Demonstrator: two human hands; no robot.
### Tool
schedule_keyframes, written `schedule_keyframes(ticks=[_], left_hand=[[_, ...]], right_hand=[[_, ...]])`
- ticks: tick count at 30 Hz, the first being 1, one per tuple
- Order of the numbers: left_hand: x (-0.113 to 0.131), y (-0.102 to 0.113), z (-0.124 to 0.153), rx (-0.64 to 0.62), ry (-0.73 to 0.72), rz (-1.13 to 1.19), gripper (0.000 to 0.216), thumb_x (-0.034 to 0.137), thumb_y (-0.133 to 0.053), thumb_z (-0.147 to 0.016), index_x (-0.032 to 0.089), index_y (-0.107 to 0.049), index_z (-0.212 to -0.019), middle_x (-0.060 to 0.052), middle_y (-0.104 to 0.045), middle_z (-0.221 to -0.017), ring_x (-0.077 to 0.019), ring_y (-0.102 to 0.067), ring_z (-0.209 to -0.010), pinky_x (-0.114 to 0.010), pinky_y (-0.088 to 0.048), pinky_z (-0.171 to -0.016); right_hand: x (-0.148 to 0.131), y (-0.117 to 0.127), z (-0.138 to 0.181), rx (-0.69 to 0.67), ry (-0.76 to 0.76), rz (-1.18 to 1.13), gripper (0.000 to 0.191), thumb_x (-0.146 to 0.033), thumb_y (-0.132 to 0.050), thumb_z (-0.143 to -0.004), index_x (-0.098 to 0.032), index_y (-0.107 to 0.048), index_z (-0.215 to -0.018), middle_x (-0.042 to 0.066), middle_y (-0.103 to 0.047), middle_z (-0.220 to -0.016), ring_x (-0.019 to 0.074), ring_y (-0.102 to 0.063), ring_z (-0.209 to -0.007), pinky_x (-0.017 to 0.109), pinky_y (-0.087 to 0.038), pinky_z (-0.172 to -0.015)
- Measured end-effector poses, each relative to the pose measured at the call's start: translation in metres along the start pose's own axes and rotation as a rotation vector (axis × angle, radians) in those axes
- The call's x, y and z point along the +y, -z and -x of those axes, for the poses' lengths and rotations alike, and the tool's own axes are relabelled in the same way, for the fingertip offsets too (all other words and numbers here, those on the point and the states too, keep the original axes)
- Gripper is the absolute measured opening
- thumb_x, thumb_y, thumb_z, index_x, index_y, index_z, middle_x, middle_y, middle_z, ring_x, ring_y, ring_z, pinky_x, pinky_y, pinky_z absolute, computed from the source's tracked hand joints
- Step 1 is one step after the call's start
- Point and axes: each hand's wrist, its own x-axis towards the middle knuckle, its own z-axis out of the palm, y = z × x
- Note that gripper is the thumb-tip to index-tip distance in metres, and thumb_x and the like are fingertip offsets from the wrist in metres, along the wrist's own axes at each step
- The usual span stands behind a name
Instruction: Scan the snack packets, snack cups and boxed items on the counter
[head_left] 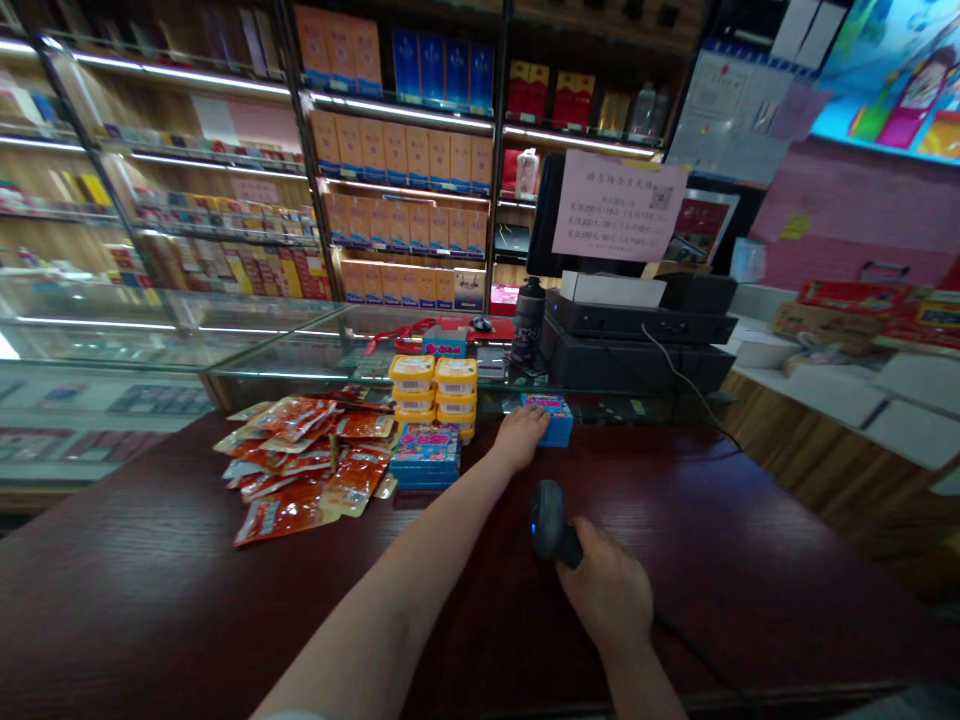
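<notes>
My left hand (519,436) reaches far across the dark red counter (150,590) and grips a small blue box with a pink label (553,414) near the glass case. My right hand (604,590) is closed round the handle of a black barcode scanner (549,520), whose head points toward that box. The scanner's cable trails off to the right. A stack of similar blue boxes (425,455) lies just left of my left forearm.
Yellow-lidded tubs (435,390) are stacked behind the blue boxes. Several orange snack packets (300,455) lie spread at the left. A black register and printer (637,335) stand on the glass case (172,340), with a dark bottle (529,320) beside them. Stocked shelves fill the back.
</notes>
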Motion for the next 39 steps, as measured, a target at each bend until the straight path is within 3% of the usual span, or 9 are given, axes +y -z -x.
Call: schedule_keyframes(ticks=[4,9,16,19,22,27,33,36,39], left_hand=[[0.002,0.004,-0.001,0.021,-0.018,-0.207,0.025,0.015,-0.038,-0.092,0.015,-0.062,-0.101,-0.012,-0.065,-0.101,-0.0252,-0.054,-0.101,-0.037,-0.041,-0.077],[-0.002,0.016,0.001,0.029,-0.124,-0.316,0.024,0.017,-0.04,-0.092,0.014,-0.063,-0.089,-0.012,-0.062,-0.095,-0.024,-0.053,-0.095,-0.036,-0.036,-0.07],[-0.004,0.066,0.038,0.178,-0.138,-0.23,0.018,0.019,-0.047,-0.09,0.019,-0.065,-0.094,-0.009,-0.064,-0.089,-0.0207,-0.055,-0.087,-0.035,-0.038,-0.072],[-0.004,0.083,0.068,0.384,0.066,0.021,0.017,0.021,-0.054,-0.085,0.022,-0.067,-0.097,-0.007,-0.066,-0.093,-0.0204,-0.057,-0.089,-0.034,-0.042,-0.076],[-0.006,0.089,0.1,0.621,0.431,0.523,0.012,0.026,-0.067,-0.075,0.019,-0.068,-0.085,-0.005,-0.068,-0.085,-0.0189,-0.062,-0.08,-0.033,-0.048,-0.074],[-0.007,0.082,0.144,0.753,0.897,1.461,0.046,0.03,-0.084,-0.051,0.013,-0.065,-0.088,-0.006,-0.07,-0.084,-0.0207,-0.068,-0.073,-0.037,-0.057,-0.069],[-0.004,0.067,0.172,0.938,1.011,1.674,0.051,0.016,-0.086,-0.048,0.014,-0.062,-0.093,-0.005,-0.071,-0.087,-0.0186,-0.069,-0.079,-0.036,-0.059,-0.077],[-0.005,0.06,0.175,0.915,0.96,1.732,0.053,0.015,-0.086,-0.049,0.014,-0.061,-0.095,-0.005,-0.07,-0.089,-0.0187,-0.069,-0.082,-0.036,-0.058,-0.08],[-0.004,0.056,0.175,0.9,0.954,1.759,0.055,0.016,-0.086,-0.048,0.015,-0.061,-0.096,-0.004,-0.07,-0.091,-0.0181,-0.069,-0.082,-0.036,-0.057,-0.08]], right_hand=[[0.0,0.001,0.001,0.012,0.021,-0.009,0.016,-0.018,-0.058,-0.08,-0.024,-0.063,-0.094,0.002,-0.07,-0.08,0.0212,-0.067,-0.074,0.029,-0.039,-0.061],[-0.001,0.004,0.001,0.01,0.041,-0.012,0.017,-0.019,-0.057,-0.081,-0.023,-0.063,-0.097,0.002,-0.07,-0.081,0.0214,-0.068,-0.073,0.029,-0.039,-0.06],[0.0,0.0,0.0,-0.022,0.029,0.017,0.017,-0.024,-0.057,-0.083,-0.024,-0.063,-0.099,0.002,-0.071,-0.082,0.0204,-0.068,-0.073,0.029,-0.039,-0.059],[0.001,0.0,0.001,-0.021,0.035,0.016,0.015,-0.024,-0.057,-0.083,-0.024,-0.063,-0.098,0.003,-0.071,-0.082,0.0206,-0.069,-0.074,0.028,-0.039,-0.059],[0.001,-0.001,0.003,-0.031,0.022,0.019,0.015,-0.025,-0.057,-0.083,-0.024,-0.062,-0.097,0.002,-0.071,-0.083,0.0212,-0.069,-0.075,0.029,-0.039,-0.059],[-0.002,0.004,0.004,-0.081,0.032,0.05,0.022,-0.025,-0.054,-0.082,-0.023,-0.06,-0.103,0.004,-0.072,-0.086,0.0238,-0.069,-0.076,0.031,-0.04,-0.059],[0.0,0.016,0.0,-0.155,0.055,-0.149,0.028,-0.034,-0.052,-0.082,-0.023,-0.06,-0.107,0.008,-0.072,-0.09,0.0272,-0.068,-0.082,0.032,-0.043,-0.064],[-0.001,0.023,0.0,-0.173,0.126,-0.536,0.031,-0.04,-0.058,-0.077,-0.019,-0.064,-0.099,0.008,-0.072,-0.087,0.026,-0.067,-0.083,0.031,-0.046,-0.066],[-0.009,0.032,0.003,-0.245,0.117,-0.915,0.035,-0.047,-0.065,-0.07,-0.017,-0.064,-0.088,0.001,-0.064,-0.059,0.0178,-0.059,-0.053,0.027,-0.042,-0.05]])
